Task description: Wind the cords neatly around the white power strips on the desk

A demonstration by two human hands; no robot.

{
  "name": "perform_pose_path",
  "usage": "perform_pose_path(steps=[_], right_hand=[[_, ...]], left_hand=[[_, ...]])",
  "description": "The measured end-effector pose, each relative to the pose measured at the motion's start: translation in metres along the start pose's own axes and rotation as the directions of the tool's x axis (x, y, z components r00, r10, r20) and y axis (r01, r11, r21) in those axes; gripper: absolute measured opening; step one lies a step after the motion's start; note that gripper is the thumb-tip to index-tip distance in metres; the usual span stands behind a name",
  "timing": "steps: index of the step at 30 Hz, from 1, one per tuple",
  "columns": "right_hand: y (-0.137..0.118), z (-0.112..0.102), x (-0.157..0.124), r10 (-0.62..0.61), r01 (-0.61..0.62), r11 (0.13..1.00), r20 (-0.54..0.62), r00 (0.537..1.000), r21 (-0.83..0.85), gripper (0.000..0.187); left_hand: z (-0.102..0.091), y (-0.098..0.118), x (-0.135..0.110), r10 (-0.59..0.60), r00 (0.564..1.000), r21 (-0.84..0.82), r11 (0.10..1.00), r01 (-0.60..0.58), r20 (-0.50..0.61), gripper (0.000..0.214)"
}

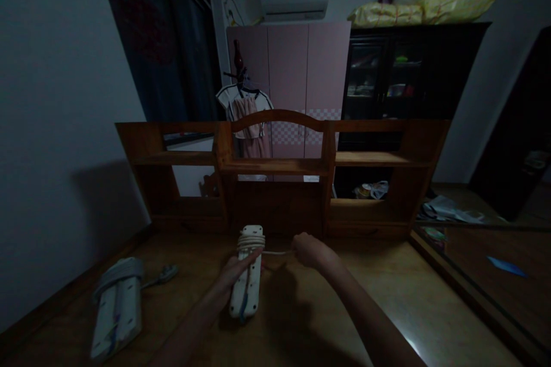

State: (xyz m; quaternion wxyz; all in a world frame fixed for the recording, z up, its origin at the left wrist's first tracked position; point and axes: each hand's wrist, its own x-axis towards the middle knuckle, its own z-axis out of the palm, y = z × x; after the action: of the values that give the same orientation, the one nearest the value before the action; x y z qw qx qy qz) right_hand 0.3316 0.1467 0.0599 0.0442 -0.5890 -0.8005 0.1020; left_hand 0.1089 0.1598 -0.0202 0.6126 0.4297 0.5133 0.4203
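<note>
A white power strip (253, 281) is gripped by my left hand (236, 274), its thumb lying across the strip's face. Several turns of white cord (251, 242) are wound round the strip's far end. From these turns a length of cord runs to the right into my right hand (313, 249), which is closed on it as a fist. A blue strand hangs at the strip's near end. To the left, a second white power strip (118, 312) lies on the wooden surface with its cord wrapped round it and its plug (167, 273) sticking out to the right.
A wooden shelf unit (275, 167) stands along the far edge of the wooden surface (336, 309). A raised wooden edge (460, 292) bounds the right side, with floor beyond it. The wall (64, 97) rises on the left.
</note>
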Motion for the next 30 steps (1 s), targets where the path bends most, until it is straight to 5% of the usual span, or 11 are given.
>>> perform_pose_path(steps=[10, 18, 26, 30], right_hand=[[0.005, -0.023, -0.011, 0.038, -0.030, 0.994, 0.072, 0.997, -0.104, 0.024], [-0.019, -0.023, -0.026, 0.017, -0.012, 0.987, 0.027, 0.999, -0.158, 0.031], [-0.029, -0.025, -0.027, -0.103, 0.131, 0.979, 0.175, 0.979, -0.156, 0.023], [-0.025, -0.026, -0.025, -0.139, 0.165, 0.974, 0.172, 0.975, -0.154, 0.034]], left_hand=[[0.003, 0.002, -0.003, 0.063, 0.994, 0.129, 0.989, -0.074, 0.090, 0.071], [0.001, -0.003, 0.007, 0.060, 0.993, 0.081, 0.994, -0.069, 0.103, 0.068], [-0.009, -0.001, 0.014, 0.163, 0.985, 0.064, 0.985, -0.159, -0.060, 0.069], [-0.016, -0.002, 0.014, 0.132, 0.980, 0.025, 0.991, -0.130, -0.148, 0.068]])
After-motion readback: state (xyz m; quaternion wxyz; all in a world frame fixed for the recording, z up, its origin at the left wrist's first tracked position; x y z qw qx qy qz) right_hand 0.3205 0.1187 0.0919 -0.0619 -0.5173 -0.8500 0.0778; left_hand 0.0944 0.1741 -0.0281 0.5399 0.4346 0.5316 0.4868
